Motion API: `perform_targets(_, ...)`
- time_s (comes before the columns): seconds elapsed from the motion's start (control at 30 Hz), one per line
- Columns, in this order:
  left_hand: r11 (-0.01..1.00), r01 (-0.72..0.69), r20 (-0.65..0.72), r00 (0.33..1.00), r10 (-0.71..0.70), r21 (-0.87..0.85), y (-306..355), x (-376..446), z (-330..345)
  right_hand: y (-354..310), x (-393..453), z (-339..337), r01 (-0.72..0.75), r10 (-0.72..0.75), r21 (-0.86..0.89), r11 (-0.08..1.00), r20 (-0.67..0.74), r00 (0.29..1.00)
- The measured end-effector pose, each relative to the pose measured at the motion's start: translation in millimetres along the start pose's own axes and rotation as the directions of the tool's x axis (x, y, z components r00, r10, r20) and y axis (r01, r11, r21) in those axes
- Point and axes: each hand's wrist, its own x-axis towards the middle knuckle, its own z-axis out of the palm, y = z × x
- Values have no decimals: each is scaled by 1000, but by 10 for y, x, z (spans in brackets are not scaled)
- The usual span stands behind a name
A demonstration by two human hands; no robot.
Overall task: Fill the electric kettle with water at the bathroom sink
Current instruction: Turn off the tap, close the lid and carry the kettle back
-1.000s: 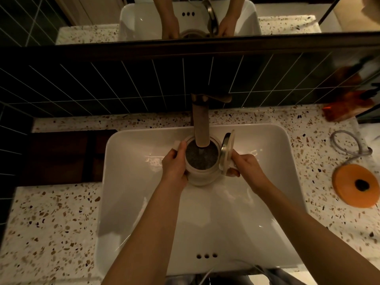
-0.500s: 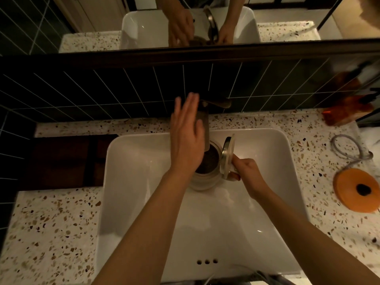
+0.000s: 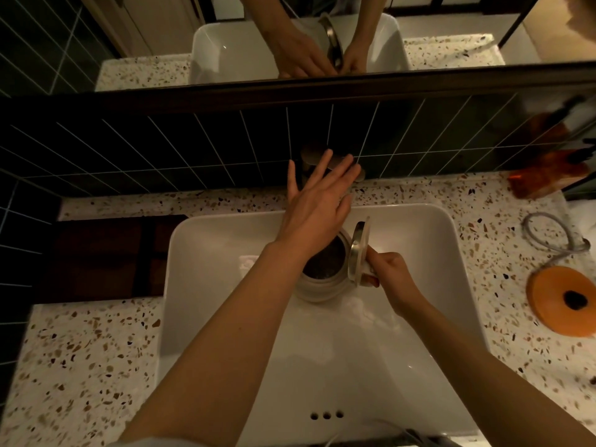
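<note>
Fingers of the left hand are spreading flat and open, holding nothing, and they are lying over the tap handle behind the sink. Whether they are pressing on the handle I cannot tell. The left forearm is crossing over the sink from its near edge and is covering part of the kettle's mouth.

The right hand is curling closed around the handle side of the kettle, holding it upright inside the sink, toward the back of the basin. The kettle's lid is standing open, tilted up on its hinge on the side nearest the right hand. The inside of the kettle is looking dark and glinting; how full it is I cannot tell.

To the right of the sink, on the speckled counter, the orange kettle base is lying flat with its grey cord looping behind it. Above the sink, the mirror is reflecting both hands and the open lid.
</note>
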Motion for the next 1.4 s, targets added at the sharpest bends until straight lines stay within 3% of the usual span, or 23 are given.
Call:
perform_targets(0.13,975,47,-67,996,-63,-217,-63,-46,-17,2,20,-9,5,-5,20,1000,-4,1000)
perform_targets(0.2,898,193,-166,947,-277,-395,-132,-169,-22,34,40,-18,13,-13,7,1000,-9,1000)
perform_targets(0.23,807,277,-208,876,-435,-522,-168,-252,-30,51,49,-19,18,-18,0,1000,-10,1000)
perform_targets(0.3,532,390,-186,648,-739,-752,-258,-445,-37,85,65,-8,14,-14,7,1000,-8,1000)
perform_targets(0.37,223,499,34,455,-890,-838,-390,-621,30,76,61,14,10,-10,24,1000,-4,1000)
perform_targets(0.43,-109,595,354,311,-882,-796,-480,-801,155,53,43,40,20,-20,35,999,4,1000)
perform_targets(0.47,-248,598,484,272,-831,-762,-492,-882,216,45,36,55,32,-33,31,999,7,999)
perform_targets(0.53,-406,532,604,270,-750,-743,-472,-992,328,9,14,86,50,-50,7,999,7,999)
perform_targets(0.7,-429,430,585,350,-732,-794,-304,-1005,379,-39,-13,98,42,-42,33,999,4,999)
perform_targets(0.93,-370,486,562,342,-753,-792,-197,-1008,335,-63,-192,106,-4,4,38,999,-3,1000)
perform_targets(1.27,-426,460,587,295,-754,-779,48,-1354,247,132,-659,65,23,-18,104,994,-44,999)
perform_targets(1.4,-376,470,557,339,-758,-798,212,-1438,174,234,-842,-103,117,-117,-28,993,-17,993)
